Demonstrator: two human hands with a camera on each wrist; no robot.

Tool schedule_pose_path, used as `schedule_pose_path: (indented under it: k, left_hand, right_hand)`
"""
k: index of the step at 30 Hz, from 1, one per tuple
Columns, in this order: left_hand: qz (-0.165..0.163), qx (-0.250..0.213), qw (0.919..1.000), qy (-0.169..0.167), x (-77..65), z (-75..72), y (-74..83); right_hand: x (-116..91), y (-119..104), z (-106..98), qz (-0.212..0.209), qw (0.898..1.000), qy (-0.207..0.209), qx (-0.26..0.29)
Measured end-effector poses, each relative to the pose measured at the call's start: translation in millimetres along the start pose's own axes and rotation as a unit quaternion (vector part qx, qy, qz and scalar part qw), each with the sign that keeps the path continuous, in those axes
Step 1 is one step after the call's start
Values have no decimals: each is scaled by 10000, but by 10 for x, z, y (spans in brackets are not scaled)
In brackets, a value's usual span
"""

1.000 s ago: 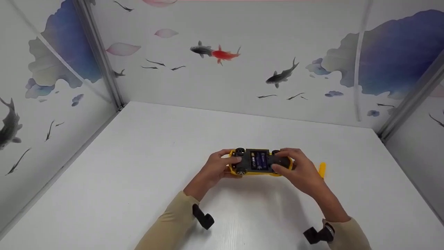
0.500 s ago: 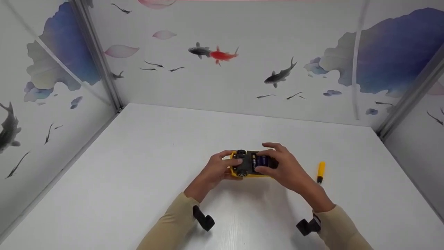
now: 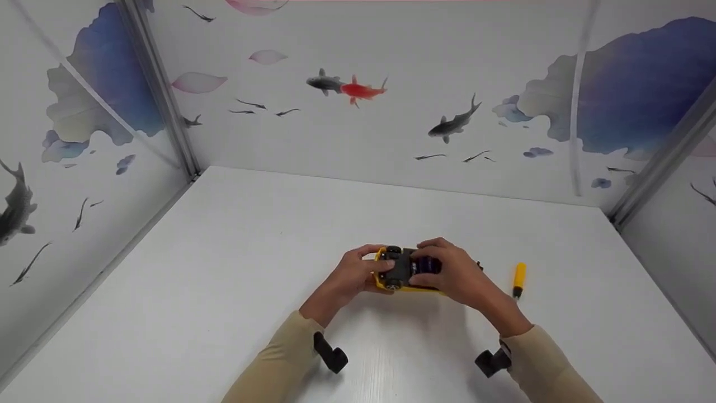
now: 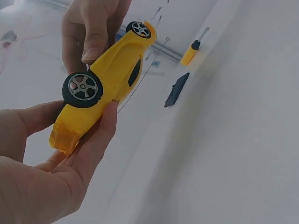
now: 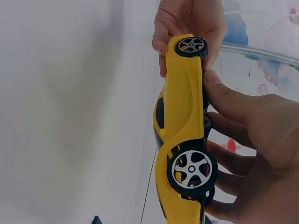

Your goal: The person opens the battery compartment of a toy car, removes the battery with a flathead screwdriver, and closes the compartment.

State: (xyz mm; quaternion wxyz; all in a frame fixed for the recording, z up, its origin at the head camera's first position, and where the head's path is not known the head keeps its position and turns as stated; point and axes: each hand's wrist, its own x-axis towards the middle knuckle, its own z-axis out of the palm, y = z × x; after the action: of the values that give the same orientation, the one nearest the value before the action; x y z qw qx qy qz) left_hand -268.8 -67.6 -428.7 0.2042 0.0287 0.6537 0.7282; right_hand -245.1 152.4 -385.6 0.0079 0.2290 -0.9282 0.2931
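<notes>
A yellow toy car [image 4: 110,77] is held off the table with its dark underside turned up in the head view. My left hand [image 3: 348,275] grips one end of it, the thumb on the underside by the wheels and fingers beneath the body. My right hand [image 3: 461,275] has its thumb and fingertips at the open battery compartment, over the dark purple-blue batteries [image 3: 428,265]. Whether those fingertips pinch a battery or only touch it I cannot tell. The car's other end is hidden behind my right hand in the head view.
To the right on the white table lies a screwdriver [image 3: 519,274] with a yellow handle. A small flat dark piece [image 4: 177,89] rests near it in the left wrist view. Printed wall panels [image 3: 347,134] enclose the table's back and sides.
My right hand has moved left from the car's right end onto the battery compartment. The screwdriver has come more fully into view. My left hand keeps its grip.
</notes>
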Motion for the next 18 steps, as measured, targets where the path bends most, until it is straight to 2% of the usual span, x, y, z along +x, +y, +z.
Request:
schedule_pose_path:
  k: [8, 18]
  left_hand:
    - [-37, -78, 10000, 16, 11, -24, -17]
    - [-51, -100, 9999, 49, 12, -4, -4]
  right_hand:
    - [-13, -7, 61, -131, 9997, 42, -204]
    - [-26, 22, 57, -111, 9999, 9, 31]
